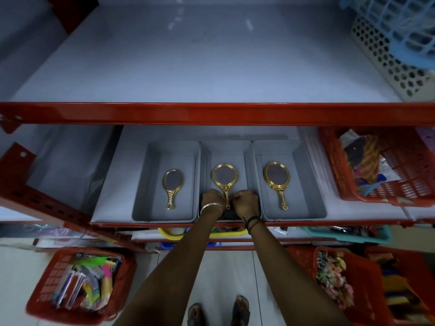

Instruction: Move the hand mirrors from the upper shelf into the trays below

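Three grey trays stand side by side on the lower shelf: left tray (150, 203), middle tray (226, 150), right tray (303, 198). A gold-framed hand mirror lies face up in each, handle toward me: a small oval mirror (172, 182), a round mirror (225, 176) and a larger oval mirror (276, 175). My left hand (213, 199), with bangles on the wrist, and my right hand (246, 201) are both curled around the round mirror's handle at the front of the middle tray. The upper shelf (211, 67) holds no mirrors.
The upper shelf's red front rail (211, 114) runs above the trays. A white perforated basket (388, 64) sits at its right end. A red basket (386, 182) stands right of the trays. More red baskets (77, 285) sit on the floor beside my feet.
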`<move>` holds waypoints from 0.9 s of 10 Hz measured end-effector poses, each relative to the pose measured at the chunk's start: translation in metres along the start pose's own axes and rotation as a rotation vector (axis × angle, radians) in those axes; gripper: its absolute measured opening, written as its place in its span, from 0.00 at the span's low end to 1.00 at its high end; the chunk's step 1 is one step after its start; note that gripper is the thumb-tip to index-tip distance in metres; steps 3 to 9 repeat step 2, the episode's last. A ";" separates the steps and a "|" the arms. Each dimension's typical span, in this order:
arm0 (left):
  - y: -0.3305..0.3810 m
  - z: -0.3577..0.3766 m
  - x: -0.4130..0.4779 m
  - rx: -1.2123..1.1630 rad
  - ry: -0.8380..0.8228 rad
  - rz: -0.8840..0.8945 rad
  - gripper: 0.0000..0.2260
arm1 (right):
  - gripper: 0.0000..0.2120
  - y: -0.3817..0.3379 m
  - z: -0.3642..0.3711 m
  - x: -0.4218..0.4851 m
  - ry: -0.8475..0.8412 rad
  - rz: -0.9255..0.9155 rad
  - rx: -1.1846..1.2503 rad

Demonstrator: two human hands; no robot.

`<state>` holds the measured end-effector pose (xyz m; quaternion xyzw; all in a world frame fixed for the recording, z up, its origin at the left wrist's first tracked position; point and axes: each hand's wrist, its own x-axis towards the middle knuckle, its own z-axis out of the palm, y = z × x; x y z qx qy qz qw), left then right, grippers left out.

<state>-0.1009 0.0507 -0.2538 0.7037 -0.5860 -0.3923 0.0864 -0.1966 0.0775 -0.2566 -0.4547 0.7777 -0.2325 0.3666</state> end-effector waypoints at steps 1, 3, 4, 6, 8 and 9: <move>0.002 -0.006 -0.012 0.014 0.111 0.123 0.10 | 0.10 -0.007 -0.012 -0.010 0.070 -0.127 0.045; 0.000 -0.017 -0.033 -0.085 0.252 0.366 0.12 | 0.11 -0.021 -0.034 -0.031 0.204 -0.293 0.141; 0.000 -0.017 -0.033 -0.085 0.252 0.366 0.12 | 0.11 -0.021 -0.034 -0.031 0.204 -0.293 0.141; 0.000 -0.017 -0.033 -0.085 0.252 0.366 0.12 | 0.11 -0.021 -0.034 -0.031 0.204 -0.293 0.141; 0.000 -0.017 -0.033 -0.085 0.252 0.366 0.12 | 0.11 -0.021 -0.034 -0.031 0.204 -0.293 0.141; 0.000 -0.017 -0.033 -0.085 0.252 0.366 0.12 | 0.11 -0.021 -0.034 -0.031 0.204 -0.293 0.141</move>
